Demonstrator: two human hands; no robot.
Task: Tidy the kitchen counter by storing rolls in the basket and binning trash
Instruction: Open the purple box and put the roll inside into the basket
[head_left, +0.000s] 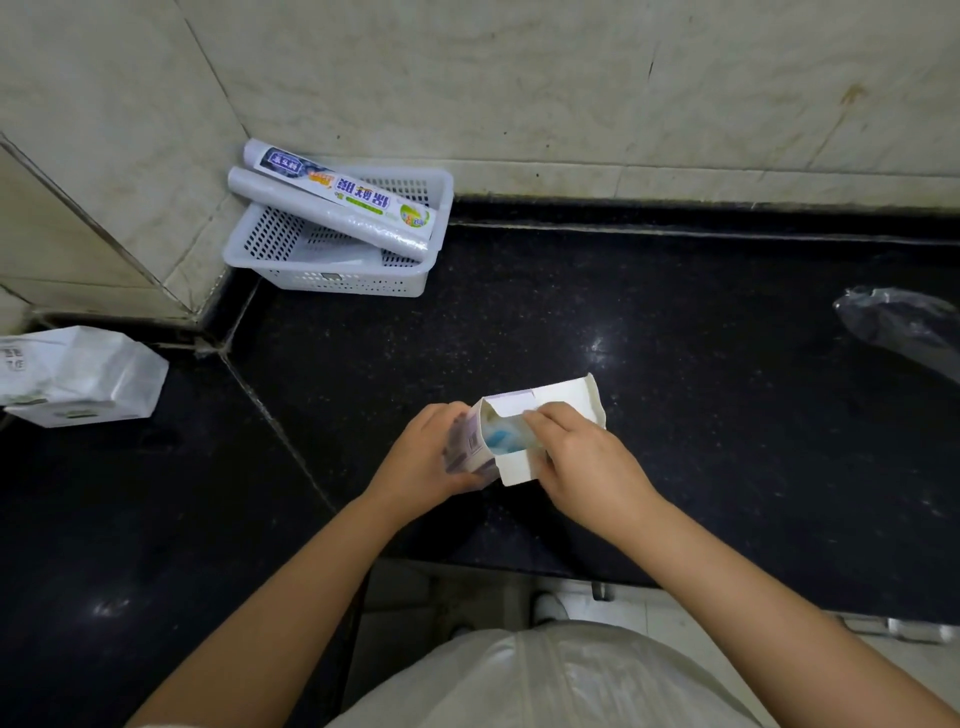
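A white perforated basket (291, 273) sits in the counter's back corner. Two rolls lie slanted across it: a labelled roll (343, 189) and a plain white roll (322, 210) in front of it. Near the counter's front edge I hold a small open cardboard box (563, 400) with its flaps up. My left hand (431, 452) grips the box's left side. My right hand (576, 457) has its fingertips inside the opening, on bluish contents (501, 434) that are mostly hidden.
A white paper bag (78, 376) lies on the left counter section. A clear plastic bag (904, 325) lies crumpled at the far right edge. The black counter (675, 312) meets tiled walls behind and at left. Floor shows below the front edge.
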